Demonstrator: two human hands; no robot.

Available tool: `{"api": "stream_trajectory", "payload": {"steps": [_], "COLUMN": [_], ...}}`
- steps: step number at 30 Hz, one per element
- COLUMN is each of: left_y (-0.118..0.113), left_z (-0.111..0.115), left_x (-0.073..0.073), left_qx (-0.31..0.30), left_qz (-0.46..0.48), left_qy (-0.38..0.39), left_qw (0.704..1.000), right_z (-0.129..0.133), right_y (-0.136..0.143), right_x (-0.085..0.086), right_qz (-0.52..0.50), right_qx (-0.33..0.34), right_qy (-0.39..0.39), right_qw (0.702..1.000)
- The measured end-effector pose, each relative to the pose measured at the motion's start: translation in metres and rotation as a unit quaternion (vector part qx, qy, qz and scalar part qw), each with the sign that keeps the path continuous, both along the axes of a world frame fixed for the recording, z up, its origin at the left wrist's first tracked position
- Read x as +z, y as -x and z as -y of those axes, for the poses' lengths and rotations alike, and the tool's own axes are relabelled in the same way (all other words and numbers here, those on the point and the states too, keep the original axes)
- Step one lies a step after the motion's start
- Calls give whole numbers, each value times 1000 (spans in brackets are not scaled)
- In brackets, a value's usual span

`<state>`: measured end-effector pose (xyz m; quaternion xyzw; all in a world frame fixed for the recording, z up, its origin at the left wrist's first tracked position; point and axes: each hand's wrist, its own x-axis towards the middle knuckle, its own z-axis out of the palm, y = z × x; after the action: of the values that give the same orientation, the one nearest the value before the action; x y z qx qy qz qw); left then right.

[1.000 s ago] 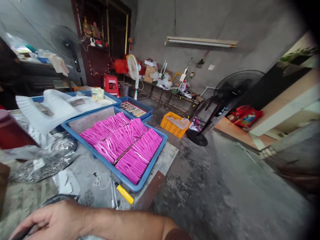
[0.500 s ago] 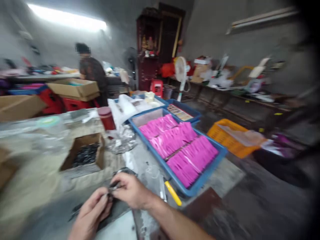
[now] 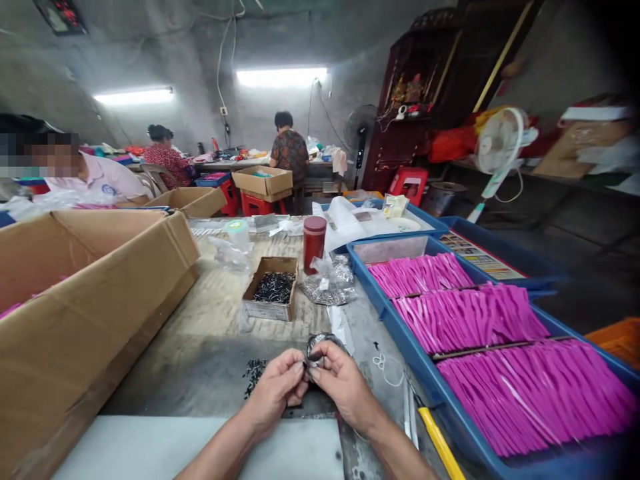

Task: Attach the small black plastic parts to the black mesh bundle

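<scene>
My left hand [image 3: 283, 380] and my right hand [image 3: 343, 381] meet over the dark-stained table, fingertips pinched together. A small dark piece shows between them, too small to name. Just behind the fingers lies a bundle of shiny black material [image 3: 325, 339], partly hidden by my right hand. Loose small black pieces [image 3: 254, 373] are heaped to the left of my left hand. Farther back, a small open cardboard box [image 3: 267, 311] holds many more black pieces. Under my forearms lies a pale sheet [image 3: 200, 447].
A blue tray [image 3: 385, 307] of pink strips fills the right side. Beside it lies a yellow-handled tool [image 3: 440, 443]. A large carton [image 3: 100, 333] stands at left. Behind the small box are a red jar [image 3: 314, 240] and plastic bag [image 3: 330, 287]. Several people sit farther back.
My view has swung left, bringing the large carton and more people into sight. Both hands appear nearer the middle, still pinched together.
</scene>
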<state>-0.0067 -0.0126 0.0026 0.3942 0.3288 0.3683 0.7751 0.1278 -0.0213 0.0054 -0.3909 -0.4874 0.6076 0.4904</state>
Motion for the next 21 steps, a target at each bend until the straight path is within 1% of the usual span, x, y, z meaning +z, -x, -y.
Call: {"api": "stream_trajectory", "payload": {"steps": [13, 21], "left_y": [-1, 1], "left_z": [0, 0], "left_x": [0, -3], "left_qx": [1, -2], "left_qz": [-6, -20], "left_qy": [0, -25], "left_qw": [1000, 999], "right_z": [1, 1], "right_y": [0, 0], "right_x": [-3, -3], "right_qz": [-7, -9], "right_qx": [4, 2], "right_qy": [14, 24], "right_qw": [1000, 1000]}}
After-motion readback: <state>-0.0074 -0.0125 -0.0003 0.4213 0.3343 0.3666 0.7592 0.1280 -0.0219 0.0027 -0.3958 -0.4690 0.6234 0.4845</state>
